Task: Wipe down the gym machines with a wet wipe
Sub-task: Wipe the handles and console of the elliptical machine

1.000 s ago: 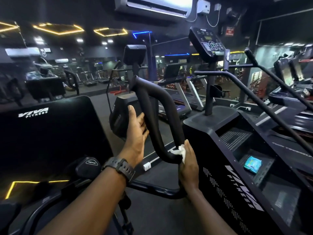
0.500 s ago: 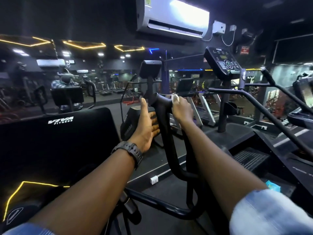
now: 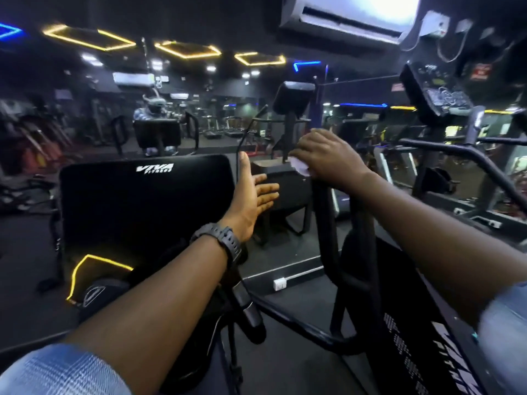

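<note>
My right hand (image 3: 328, 159) is curled over the top end of the machine's black curved handle (image 3: 328, 232), holding a crumpled white wet wipe (image 3: 299, 166) against it. The wipe peeks out under my fingers on the left. My left hand (image 3: 251, 195) is held flat, fingers straight, in the air just left of the handle, touching nothing; a black watch sits on its wrist. The handle runs down from my right hand to a lower bar (image 3: 299, 326).
A black padded panel marked VIVA (image 3: 142, 201) stands at the left. A black stair machine body (image 3: 413, 323) is at the lower right, its console (image 3: 436, 92) and rails (image 3: 470, 155) behind. A mirror wall ahead reflects treadmills and a person.
My right hand slid the wipe from the handle's lower bend up to its top end. My left hand came off the handle and now hovers flat beside it. The view tilted upward.
</note>
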